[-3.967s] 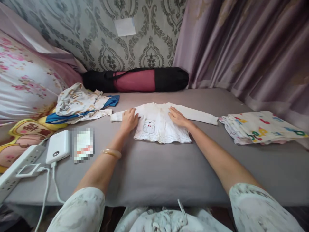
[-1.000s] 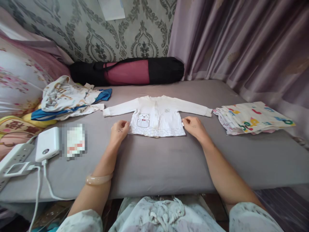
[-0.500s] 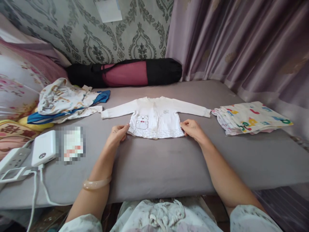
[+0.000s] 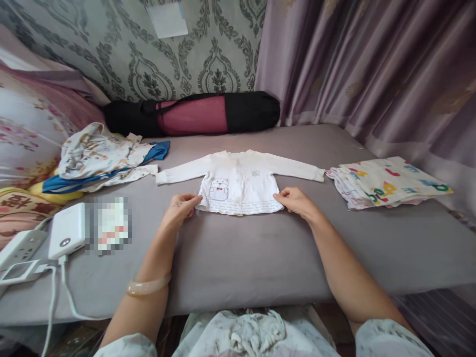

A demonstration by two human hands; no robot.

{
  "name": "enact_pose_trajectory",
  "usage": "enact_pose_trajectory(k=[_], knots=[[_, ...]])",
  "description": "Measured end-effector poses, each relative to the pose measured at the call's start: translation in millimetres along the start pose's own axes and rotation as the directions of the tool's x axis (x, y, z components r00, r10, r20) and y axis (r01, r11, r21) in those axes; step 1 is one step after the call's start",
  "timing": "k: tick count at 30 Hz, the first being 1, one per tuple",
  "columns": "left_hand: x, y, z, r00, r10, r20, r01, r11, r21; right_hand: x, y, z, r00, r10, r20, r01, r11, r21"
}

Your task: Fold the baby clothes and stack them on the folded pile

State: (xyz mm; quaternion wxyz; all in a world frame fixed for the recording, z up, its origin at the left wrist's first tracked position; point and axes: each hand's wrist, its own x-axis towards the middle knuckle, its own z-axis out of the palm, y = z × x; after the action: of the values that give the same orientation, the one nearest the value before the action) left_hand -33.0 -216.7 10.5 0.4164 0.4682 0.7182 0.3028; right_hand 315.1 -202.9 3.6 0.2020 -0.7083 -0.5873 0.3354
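A small white long-sleeved baby shirt point(image 4: 238, 183) lies spread flat, front up, with its sleeves stretched out to both sides. It carries a bear print with a red bow and a band of fine print along the hem. My left hand point(image 4: 182, 206) pinches the shirt's lower left edge just above the hem. At the lower right edge, my right hand point(image 4: 295, 201) pinches the cloth between thumb and fingers. Both hands rest low, close to the grey-covered surface point(image 4: 253, 258).
Crumpled baby clothes point(image 4: 104, 153) lie at left, folded patterned clothes point(image 4: 394, 181) at right. A black and maroon long bag point(image 4: 193, 116) lies along the wall. Near left are a white power bank point(image 4: 69, 230), cables and a power strip point(image 4: 22, 248). A purple curtain point(image 4: 334, 59) hangs behind.
Both thumbs have shifted slightly inward onto the shirt's side edges. The shirt stays spread in the same place, and the camera view has tilted very slightly.
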Motion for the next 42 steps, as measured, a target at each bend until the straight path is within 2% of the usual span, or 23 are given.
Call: enact_pose_trajectory(k=[7,11,13,14,16,18,20,21,23,26,28,32,37,39,42], knots=[[8,-11,-5.5,0.993,0.105,-0.060,-0.090,0.973,0.213,3,6,-3,0.998,-0.041,-0.052,0.025,0.961,-0.274],[7,-10,-6.9,0.979,0.185,-0.087,-0.137,0.907,0.397,-10,-2,-12,0.997,-0.072,-0.039,0.049,0.910,-0.411],[5,-8,-6.5,0.964,0.240,-0.113,-0.161,0.867,0.472,-17,-9,-18,0.994,-0.078,-0.073,0.030,0.861,-0.508],[4,-7,-5.4,0.945,0.298,-0.136,-0.193,0.841,0.506,-19,-13,-19,0.990,-0.094,-0.101,0.023,0.833,-0.553],[2,-6,-0.7,0.869,0.473,-0.146,-0.319,0.761,0.565,-18,-24,-15,0.976,-0.180,-0.125,0.069,0.792,-0.606],[1,-4,6.9,0.765,0.643,-0.046,-0.500,0.637,0.587,-9,-38,-4,0.941,-0.333,-0.053,0.237,0.765,-0.599],[1,-4,15.1,0.689,0.713,0.129,-0.649,0.529,0.546,4,-50,14,0.874,-0.476,0.094,0.449,0.719,-0.530],[1,-4,18.5,0.672,0.711,0.207,-0.693,0.507,0.512,12,-54,24,0.848,-0.507,0.153,0.509,0.701,-0.500],[2,-5,22.2,0.677,0.673,0.298,-0.722,0.530,0.445,25,-59,41,0.847,-0.487,0.212,0.524,0.705,-0.478],[3,-7,20.3,0.707,0.618,0.345,-0.707,0.605,0.367,34,-56,57,0.871,-0.437,0.225,0.489,0.718,-0.496],[3,-7,16.8,0.708,0.599,0.375,-0.706,0.624,0.336,30,-51,60,0.863,-0.449,0.232,0.502,0.704,-0.503],[2,-5,11.7,0.685,0.580,0.441,-0.722,0.619,0.308,-3,-43,58,0.812,-0.485,0.324,0.583,0.662,-0.472],[-6,0,14.0,0.666,0.608,0.433,-0.744,0.587,0.320,-59,-47,49,0.715,-0.502,0.488,0.691,0.616,-0.378],[-9,1,19.1,0.650,0.646,0.400,-0.760,0.557,0.336,-72,-54,45,0.687,-0.549,0.477,0.721,0.594,-0.355],[-13,2,30.3,0.591,0.723,0.357,-0.803,0.485,0.347,-73,-68,45,0.703,-0.615,0.357,0.711,0.605,-0.358]])
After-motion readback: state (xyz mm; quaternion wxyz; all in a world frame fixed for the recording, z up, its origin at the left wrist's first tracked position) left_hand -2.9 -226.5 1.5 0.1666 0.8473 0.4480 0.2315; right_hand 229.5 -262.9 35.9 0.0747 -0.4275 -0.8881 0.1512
